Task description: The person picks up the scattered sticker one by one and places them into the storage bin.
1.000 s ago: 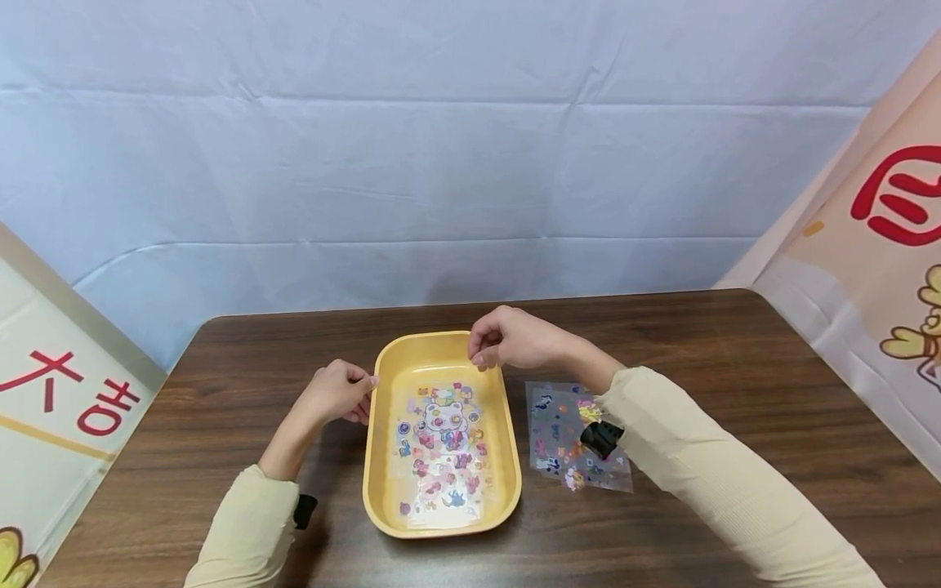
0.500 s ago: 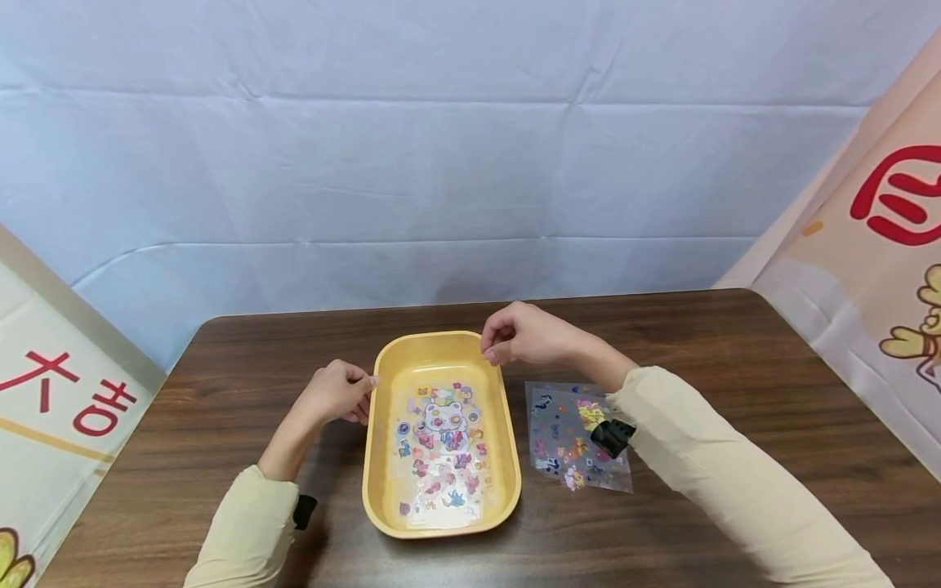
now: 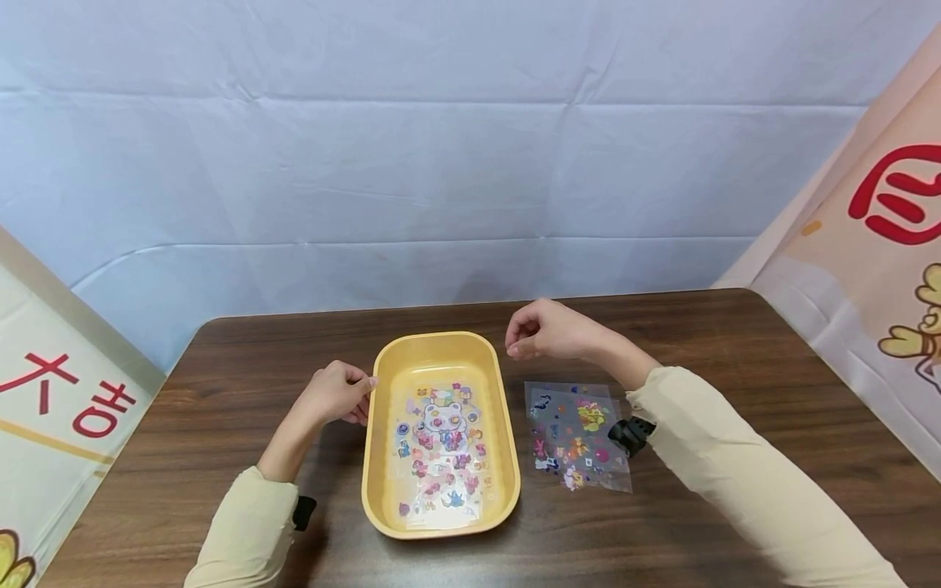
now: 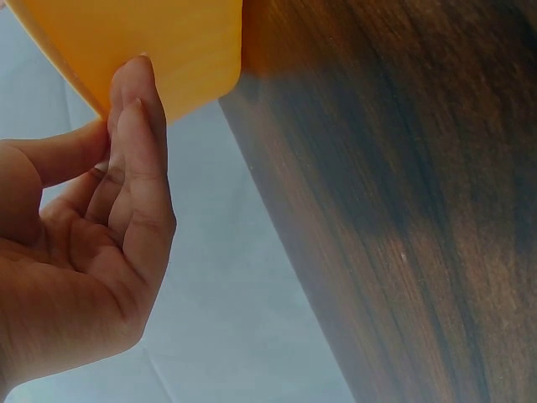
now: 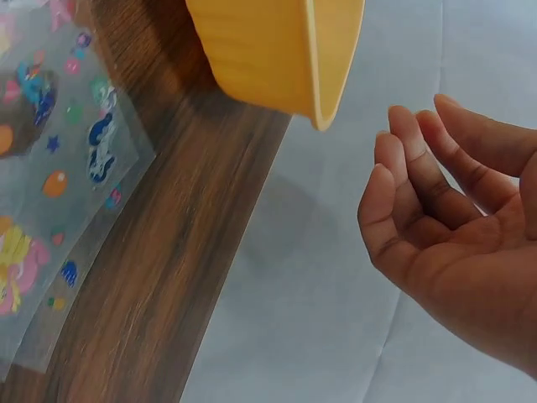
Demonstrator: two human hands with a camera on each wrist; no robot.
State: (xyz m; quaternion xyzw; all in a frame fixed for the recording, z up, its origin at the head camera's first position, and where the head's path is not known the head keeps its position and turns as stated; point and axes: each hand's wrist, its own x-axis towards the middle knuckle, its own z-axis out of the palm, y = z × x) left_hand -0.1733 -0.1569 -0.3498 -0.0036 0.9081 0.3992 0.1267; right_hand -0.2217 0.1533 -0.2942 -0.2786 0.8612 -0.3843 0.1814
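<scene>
Backdrop [image 3: 470,180]: soft, even light fell here; a faint shadow lay low down.
Tray [image 3: 381,465]: glare whitened the near end of the sticker sheet [image 3: 444,513] inside.
Worktop [image 3: 706,359]: a broad shadow darkened it in the dimmer left-wrist view.

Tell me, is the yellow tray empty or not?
Not empty: clear plastic covered in colourful pictures lies inside the yellow tray.

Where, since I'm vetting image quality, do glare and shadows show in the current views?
Head view: whitish glare lies on the stickered film in the yellow tray; left wrist view: a broad shadow darkens the wooden table beside the tray; right wrist view: a soft shadow falls on the pale cloth.
</scene>
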